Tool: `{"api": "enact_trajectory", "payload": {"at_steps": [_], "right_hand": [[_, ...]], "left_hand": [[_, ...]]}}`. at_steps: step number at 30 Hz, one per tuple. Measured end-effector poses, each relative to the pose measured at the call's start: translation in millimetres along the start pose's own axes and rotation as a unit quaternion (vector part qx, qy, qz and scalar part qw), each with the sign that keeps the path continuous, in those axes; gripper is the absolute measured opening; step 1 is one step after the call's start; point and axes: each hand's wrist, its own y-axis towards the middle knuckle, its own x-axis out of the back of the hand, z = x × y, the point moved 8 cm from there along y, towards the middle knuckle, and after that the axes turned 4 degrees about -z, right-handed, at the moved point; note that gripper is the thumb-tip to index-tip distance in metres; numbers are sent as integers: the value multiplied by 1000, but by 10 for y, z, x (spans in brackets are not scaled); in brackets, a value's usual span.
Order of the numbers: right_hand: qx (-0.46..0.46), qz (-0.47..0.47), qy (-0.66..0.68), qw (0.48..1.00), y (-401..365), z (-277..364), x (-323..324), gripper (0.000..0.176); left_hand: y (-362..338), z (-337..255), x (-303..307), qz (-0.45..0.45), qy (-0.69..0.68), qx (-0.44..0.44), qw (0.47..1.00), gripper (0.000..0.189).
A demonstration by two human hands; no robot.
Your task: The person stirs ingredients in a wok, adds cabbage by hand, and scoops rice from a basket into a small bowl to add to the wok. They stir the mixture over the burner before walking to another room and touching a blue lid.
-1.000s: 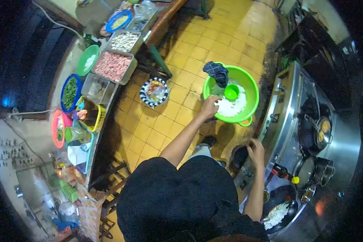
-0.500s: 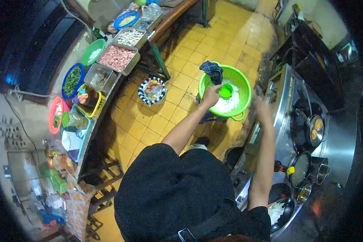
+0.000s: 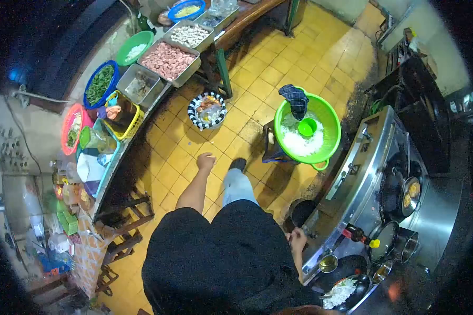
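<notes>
My left hand [image 3: 206, 161] hangs over the tiled floor in front of my body, its fingers loosely bent and nothing in them. Low beside the front edge of the stove [image 3: 347, 181] is my right hand [image 3: 297, 239]; its fingers are too small and partly hidden to read. A dark pan [image 3: 302, 212] is just above it. Farther forward, a green strainer basket [image 3: 329, 116] holds white rice [image 3: 294, 137], a green cup [image 3: 307, 126] and a dark checked cloth [image 3: 295, 100] over its rim. Neither hand touches the basket.
On the left, a long counter bears metal trays of meat [image 3: 169, 61] and bowls of greens [image 3: 99, 85]. A striped bin [image 3: 207, 111] stands on the floor. The stove bears pans, a sauce bottle [image 3: 355, 233] and a wok of white food [image 3: 341, 293].
Both hands have left the basket area: my left hand moved back and left, my right hand down beside the stove. A foot shows ahead, and the view has shifted.
</notes>
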Motion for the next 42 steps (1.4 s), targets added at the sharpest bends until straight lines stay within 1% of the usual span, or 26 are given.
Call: {"api": "enact_trajectory", "payload": {"at_steps": [1, 4, 5, 7, 8, 9, 10, 11, 12, 13, 15, 17, 19, 22, 23, 25, 26, 28, 29, 30, 33, 37, 39, 40, 41, 42], "right_hand": [[-51, -7, -1, 999, -228, -40, 18, 10], [-197, -37, 50, 978, -824, -225, -33, 10], [-243, -48, 66, 967, -1001, -235, -108, 10], [-322, -68, 100, 939, -1205, -201, -384, 10], [-359, -80, 119, 922, -1327, -177, -531, 10], [-392, -90, 130, 906, -1455, -128, -624, 10], [-423, -100, 134, 890, -1579, -64, -694, 10], [-453, -113, 135, 874, -1699, 24, -755, 10], [-479, -125, 133, 859, -1772, 163, -800, 10], [-500, -133, 131, 846, -1802, 258, -857, 10], [-531, -147, 124, 826, -1842, 438, -939, 10], [-553, -159, 113, 810, -1866, 607, -1006, 10], [-573, -165, 103, 796, -1874, 757, -1059, 10], [-586, -174, 97, 785, -1818, 895, -1106, 10], [-588, -178, 94, 783, -1811, 949, -1104, 10], [-594, -181, 84, 779, -1807, 1094, -1092, 10], [-595, -179, 85, 779, -1797, 1137, -1117, 10], [-594, -174, 89, 781, -1724, 1161, -1148, 10], [-593, -173, 90, 781, -1695, 1171, -1162, 10], [-592, -172, 94, 781, -1689, 1194, -1172, 10], [-594, -172, 94, 781, -1709, 1231, -1141, 10], [-600, -173, 93, 776, -1762, 1234, -1115, 10], [-603, -169, 92, 774, -1783, 1213, -1076, 10], [-602, -168, 94, 775, -1796, 1194, -1074, 10], [-601, -166, 95, 776, -1795, 1160, -1048, 10], [-603, -167, 98, 774, -1857, 1177, -1023, 10]], "left_hand": [[-37, 138, 38, 49, -90, 206, 973, 43], [955, 780, -191, 54, 7, 212, 976, 48], [1157, 778, -214, 60, 18, 216, 974, 48], [1717, 372, -413, 77, 235, 18, 969, 56], [1989, 242, -573, 20, 293, -134, 946, 63], [2335, 325, -822, 46, 265, -161, 950, 64], [2677, 444, -1055, 75, 237, -177, 952, 65], [2879, 252, -1155, 160, 317, -55, 933, 72], [3252, 420, -1369, 191, 311, -59, 929, 81], [3485, 207, -1399, 134, 279, -89, 947, 82], [4275, 528, -1654, 64, 319, -193, 926, 78], [4465, 96, -1593, 118, 254, -74, 957, 79], [4915, 531, -1796, 160, 315, -58, 934, 79], [5039, 525, -1837, 176, 429, -68, 884, 78], [5058, 606, -1882, 218, 390, -74, 891, 68], [5024, 715, -1899, 267, 427, -69, 861, 56], [5026, 926, -1960, 214, 417, -165, 868, 46], [4589, 762, -1880, 213, 364, -141, 896, 52], [4360, 787, -1847, 137, 373, -284, 873, 57], [4202, 776, -1823, 236, 409, -71, 879, 60], [3888, 1104, -1814, 256, 508, -122, 813, 58], [3832, 1399, -1856, 251, 541, -138, 790, 56], [3900, 1500, -1845, 180, 570, -188, 779, 52], [4008, 1574, -1849, 167, 537, -152, 813, 48], [4000, 1648, -1873, 168, 538, -151, 812, 48], [3925, 1413, -1869, 175, 572, -188, 779, 49]]}}
